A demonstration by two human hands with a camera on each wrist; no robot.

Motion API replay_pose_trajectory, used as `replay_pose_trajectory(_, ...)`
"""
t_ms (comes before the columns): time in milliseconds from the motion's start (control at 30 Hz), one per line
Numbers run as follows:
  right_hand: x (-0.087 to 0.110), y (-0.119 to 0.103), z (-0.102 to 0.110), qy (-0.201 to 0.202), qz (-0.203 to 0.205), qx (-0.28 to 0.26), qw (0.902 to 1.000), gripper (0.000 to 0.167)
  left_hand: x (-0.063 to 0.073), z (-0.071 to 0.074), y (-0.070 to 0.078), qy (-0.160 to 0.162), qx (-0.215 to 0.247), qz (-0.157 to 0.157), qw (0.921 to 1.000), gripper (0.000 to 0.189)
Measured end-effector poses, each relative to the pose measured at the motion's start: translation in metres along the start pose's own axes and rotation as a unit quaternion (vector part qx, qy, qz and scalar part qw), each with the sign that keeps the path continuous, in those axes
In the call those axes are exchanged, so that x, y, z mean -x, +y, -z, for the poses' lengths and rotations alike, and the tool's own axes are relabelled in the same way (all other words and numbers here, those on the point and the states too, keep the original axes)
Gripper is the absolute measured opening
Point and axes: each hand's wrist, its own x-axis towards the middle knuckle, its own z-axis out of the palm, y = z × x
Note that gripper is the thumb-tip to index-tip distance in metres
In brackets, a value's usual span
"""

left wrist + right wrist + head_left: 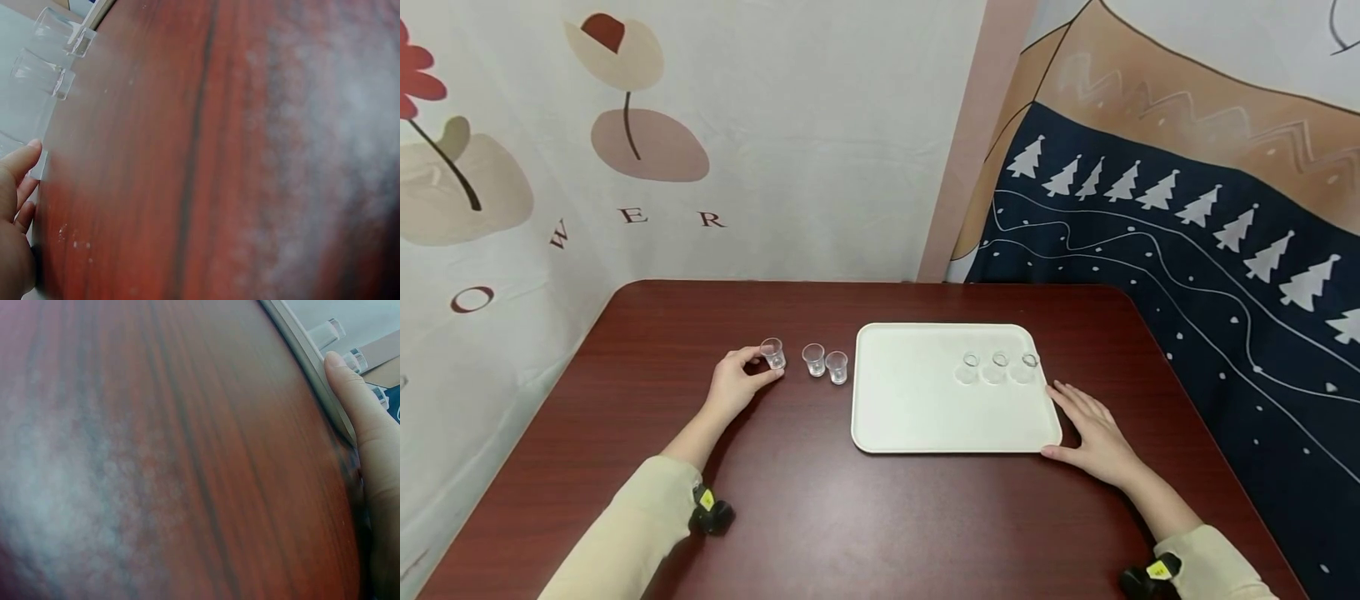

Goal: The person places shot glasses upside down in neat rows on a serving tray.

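Observation:
My left hand [735, 385] has its thumb and fingers around a clear shot glass [772, 353], which stands rim up left of the tray. In the left wrist view the thumb [25, 157] lies against the glass near its base. Just to the right, two more upright shot glasses [813, 359] stand close together on the table. My right hand [1096, 437] rests at the right edge of the white tray [910, 417], fingers spread and fairly straight, thumb near the front corner. Three shot glasses [999, 369] sit in a row on the tray, rims down.
The dark red-brown wooden table [880, 517] has rounded far corners. Behind it hangs a pale printed cloth [820, 150] with flowers and letters, and at the right a navy cloth [1120, 250] with white trees.

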Motion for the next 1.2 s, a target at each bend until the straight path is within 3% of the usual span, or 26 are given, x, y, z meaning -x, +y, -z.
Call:
replay_pose_trajectory(233, 0.0, 0.0, 0.0, 0.001, 0.001, -0.001, 1.0, 0.094, -0.001, -0.001, 0.0, 0.009, -0.001, -0.004, 1.0, 0.037)
replay_pose_trajectory(433, 0.0, 0.0, 0.0, 0.0, -0.001, -0.004, 1.0, 0.094, 0.002, 0.003, 0.002, 0.011, 0.0, 0.019, 0.9998, 0.035)
replay_pose_trajectory(700, 0.0, 0.0, 0.0, 0.0, -0.002, -0.002, 1.0, 0.094, 0.007, 0.009, 0.009, 0.005, 0.059, 0.041, 0.9974, 0.033)
replay_pose_trajectory(1033, 0.0, -0.001, 0.0, -0.002, -0.004, -0.003, 1.0, 0.094, 0.014, 0.015, 0.03, 0.009, 0.097, 0.023, 0.995, 0.028)
replay_pose_trajectory(1200, 0.0, -0.002, 0.001, -0.003, -0.006, -0.004, 1.0, 0.094, 0.02, 0.013, 0.052, -0.008, 0.101, 0.001, 0.9948, 0.03)
